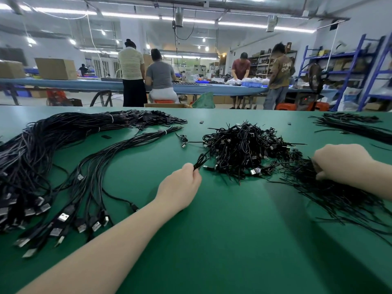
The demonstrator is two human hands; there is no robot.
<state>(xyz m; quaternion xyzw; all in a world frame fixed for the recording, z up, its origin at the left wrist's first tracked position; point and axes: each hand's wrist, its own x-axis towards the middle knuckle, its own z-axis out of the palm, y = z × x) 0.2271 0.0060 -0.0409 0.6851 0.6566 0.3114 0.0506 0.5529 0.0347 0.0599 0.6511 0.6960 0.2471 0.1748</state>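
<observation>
The left grip point(180, 186) pinches a folded cable point(201, 160) at the heap's point(244, 149) left edge. The right grip point(341, 163) curls into the ties point(339, 198) at right; whether it holds one cannot be told. Binding looks next, which calls for one tie drawn free.

Bright ceiling strip lights point(127, 16) glare overhead, soft shadows cross the green table point(233, 240), and edges bend.

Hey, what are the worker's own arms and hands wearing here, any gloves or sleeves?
Nothing shows: the left hand and right hand are ungloved, with no rings visible, and both forearms are bare, with no sleeve, watch or band in view.
</observation>
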